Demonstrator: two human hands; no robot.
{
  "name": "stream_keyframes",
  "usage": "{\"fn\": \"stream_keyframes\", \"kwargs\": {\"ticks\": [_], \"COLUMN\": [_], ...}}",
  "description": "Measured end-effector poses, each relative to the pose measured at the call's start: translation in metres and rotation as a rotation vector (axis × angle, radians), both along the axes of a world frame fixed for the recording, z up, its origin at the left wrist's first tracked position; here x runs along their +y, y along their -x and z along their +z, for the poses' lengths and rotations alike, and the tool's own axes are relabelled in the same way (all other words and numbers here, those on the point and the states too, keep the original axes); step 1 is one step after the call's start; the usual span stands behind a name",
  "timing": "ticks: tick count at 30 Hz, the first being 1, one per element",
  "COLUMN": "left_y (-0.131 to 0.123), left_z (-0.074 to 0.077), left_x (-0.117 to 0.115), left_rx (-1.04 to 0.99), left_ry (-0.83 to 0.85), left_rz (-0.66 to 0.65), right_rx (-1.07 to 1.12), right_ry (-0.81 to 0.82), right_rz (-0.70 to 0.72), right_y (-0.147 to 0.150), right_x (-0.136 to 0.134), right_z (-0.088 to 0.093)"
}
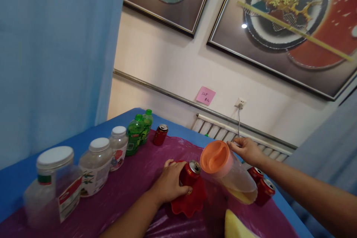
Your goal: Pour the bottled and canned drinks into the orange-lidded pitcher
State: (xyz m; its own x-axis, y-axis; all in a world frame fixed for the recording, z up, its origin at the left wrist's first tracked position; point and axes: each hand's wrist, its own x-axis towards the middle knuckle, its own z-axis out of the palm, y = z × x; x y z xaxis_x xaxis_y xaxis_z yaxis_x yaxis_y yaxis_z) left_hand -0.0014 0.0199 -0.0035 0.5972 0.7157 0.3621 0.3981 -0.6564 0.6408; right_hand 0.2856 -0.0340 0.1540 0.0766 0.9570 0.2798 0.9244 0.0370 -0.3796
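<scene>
My left hand (pixel 170 184) is wrapped round a red drink can (pixel 191 173). The can is over a red scalloped mat (pixel 192 202); I cannot tell whether it rests on it. With my right hand (pixel 247 150) I grip a clear plastic pitcher (pixel 237 182) near its top, on the far side. The pitcher is tilted toward the can, its orange lid (pixel 216 158) facing left, and some yellowish liquid lies low inside it. Lid and can top are close together. No stream of liquid shows.
Along the left stand clear jars with white lids (pixel 96 167), green bottles (pixel 135 134) and a red can (pixel 161 135). Two more red cans (pixel 263 191) are right of the pitcher. A yellow thing (pixel 237 227) lies at the front. Purple plastic sheeting (pixel 128 189) covers the blue table (pixel 111 128).
</scene>
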Motion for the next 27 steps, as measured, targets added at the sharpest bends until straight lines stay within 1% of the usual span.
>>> {"fn": "stream_keyframes", "kwargs": {"ticks": [7,15,27], "left_y": [0.0005,0.0012,0.0016], "left_z": [-0.0028,-0.001,0.0001], "left_x": [0.0006,-0.0001,-0.0007], "left_rx": [-0.008,-0.016,-0.009], "left_ry": [-0.01,0.007,0.009], "left_rz": [0.003,-0.004,-0.008], "right_rx": [0.008,-0.01,-0.027], "right_ry": [0.014,0.015,0.016], "right_rz": [-0.014,-0.023,-0.016], "right_y": [0.0007,0.0038,0.0025], "right_x": [-0.0013,-0.0033,-0.003], "right_z": [0.0023,0.0055,0.0036]}}
